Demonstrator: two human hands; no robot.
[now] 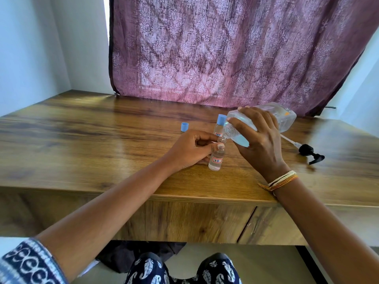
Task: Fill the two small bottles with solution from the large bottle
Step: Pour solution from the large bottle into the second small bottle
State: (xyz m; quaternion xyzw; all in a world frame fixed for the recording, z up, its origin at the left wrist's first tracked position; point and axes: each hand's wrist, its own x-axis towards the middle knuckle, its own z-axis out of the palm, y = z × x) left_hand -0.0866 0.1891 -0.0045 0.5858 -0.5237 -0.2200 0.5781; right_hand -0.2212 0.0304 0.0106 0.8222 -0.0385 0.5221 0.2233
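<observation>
Three bottles stand or hang over the wooden surface (102,130) near the middle of the frame: one large clear bottle (283,117), tipped on its side, and two small bottles, one open with a label (216,158) and one behind it wearing a blue cap (221,125). There are two blue caps in all, the one on that rear bottle and one loose cap (184,127) lying left of centre, plus one black pump head (310,153) with its tube at the right. Two hands are in view, the left hand (188,149) and the right hand (258,136), and one purple curtain (225,48) fills the upper part of the frame.
</observation>
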